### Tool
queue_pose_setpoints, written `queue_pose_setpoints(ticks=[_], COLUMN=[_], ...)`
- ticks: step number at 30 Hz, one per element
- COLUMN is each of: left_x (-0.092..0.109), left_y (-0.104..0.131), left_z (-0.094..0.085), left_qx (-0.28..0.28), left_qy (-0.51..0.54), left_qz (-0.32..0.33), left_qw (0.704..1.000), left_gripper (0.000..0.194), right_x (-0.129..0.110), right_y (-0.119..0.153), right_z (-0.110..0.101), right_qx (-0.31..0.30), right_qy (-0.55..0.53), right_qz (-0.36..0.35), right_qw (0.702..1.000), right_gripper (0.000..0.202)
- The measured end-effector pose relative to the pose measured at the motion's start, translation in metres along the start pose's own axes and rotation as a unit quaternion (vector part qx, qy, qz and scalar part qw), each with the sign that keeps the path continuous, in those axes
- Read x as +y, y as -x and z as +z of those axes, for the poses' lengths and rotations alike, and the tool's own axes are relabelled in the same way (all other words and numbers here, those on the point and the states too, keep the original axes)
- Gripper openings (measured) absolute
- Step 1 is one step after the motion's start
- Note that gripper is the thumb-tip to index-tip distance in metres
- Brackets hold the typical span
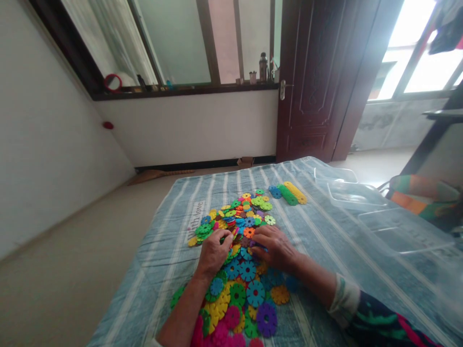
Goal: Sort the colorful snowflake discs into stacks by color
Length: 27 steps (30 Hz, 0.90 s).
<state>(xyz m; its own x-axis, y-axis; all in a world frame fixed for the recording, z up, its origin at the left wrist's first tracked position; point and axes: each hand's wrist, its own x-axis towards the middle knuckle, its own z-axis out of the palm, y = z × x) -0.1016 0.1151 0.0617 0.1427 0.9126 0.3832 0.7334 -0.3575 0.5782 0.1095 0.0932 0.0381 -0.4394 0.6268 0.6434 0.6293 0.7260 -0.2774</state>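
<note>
A long heap of colourful plastic snowflake discs [247, 271], notched at the rim with a hole in the middle, lies on the striped cloth. My left hand [215, 250] is at the left side of the heap, thumb and fingers curled together in a pinch. What is between those fingertips is too small to make out. Across from it, my right hand [275, 246] rests on the right side of the heap, palm down, its bent fingers apart and touching discs near an orange disc [249, 233]. Beyond the heap lie sorted rows of discs: blue [275, 192], green [288, 195] and yellow [295, 192].
The blue-grey striped cloth [159, 270] covers the surface. Clear plastic boxes [356, 195] stand along its right side. Farther off are a dark red door [314, 72] and a window ledge [202, 90] holding a flask [263, 67] and a round red mirror [113, 83].
</note>
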Motion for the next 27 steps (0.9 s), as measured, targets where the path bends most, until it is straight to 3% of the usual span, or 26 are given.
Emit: queue_pose_setpoints(ticks=[8,20,27], left_x=[-0.003,-0.013,-0.012], left_y=[0.005,0.008,0.006], left_z=[-0.008,-0.007,-0.010], left_qx=[-0.005,-0.050,-0.035], left_qy=[0.040,0.003,0.009], left_qz=[-0.045,-0.015,-0.036], left_qw=[0.998,0.999,0.999], left_gripper=[0.025,0.027,0.027], right_x=[0.001,0.001,-0.026], right_y=[0.001,0.005,0.001], right_z=[0.001,0.003,-0.004], right_qx=[0.005,0.003,-0.006], right_qy=[0.010,0.008,-0.009], right_qz=[-0.014,-0.023,-0.057], right_qw=[1.000,1.000,0.998], right_gripper=[0.015,0.014,0.017])
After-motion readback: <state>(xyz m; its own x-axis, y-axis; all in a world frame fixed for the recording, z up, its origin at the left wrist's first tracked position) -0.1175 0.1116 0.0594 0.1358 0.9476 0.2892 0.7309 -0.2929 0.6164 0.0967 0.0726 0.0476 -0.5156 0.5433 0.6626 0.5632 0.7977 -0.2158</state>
